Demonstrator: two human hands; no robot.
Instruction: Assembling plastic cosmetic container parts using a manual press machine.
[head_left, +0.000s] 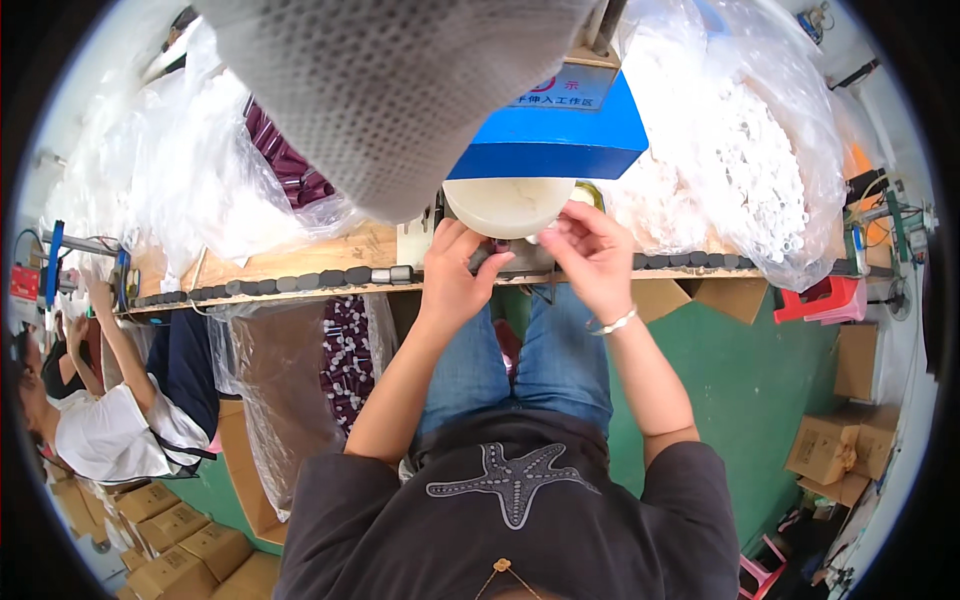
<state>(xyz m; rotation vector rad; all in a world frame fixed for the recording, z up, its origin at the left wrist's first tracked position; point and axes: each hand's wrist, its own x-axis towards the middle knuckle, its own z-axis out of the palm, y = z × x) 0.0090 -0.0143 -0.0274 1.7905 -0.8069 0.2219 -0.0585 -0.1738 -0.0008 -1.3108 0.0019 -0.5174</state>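
Observation:
Both of my hands work at the bench's front edge, beneath a round cream-coloured disc [510,205] under a blue machine housing [560,135]. My left hand [455,272] is closed, thumb and fingers around a small dark purple tube [500,244] that is mostly hidden. Facing it, my right hand [592,250] pinches a small white piece [546,236] at its fingertips, just right of the tube. A light bracelet circles my right wrist.
Purple tubes [285,160] lie in a clear bag at left; a large clear bag [760,150] holds small white parts at right. Below left, a lined carton [345,350] contains capped purple tubes. A white perforated cover [390,90] hangs overhead. Another person [130,425] sits far left.

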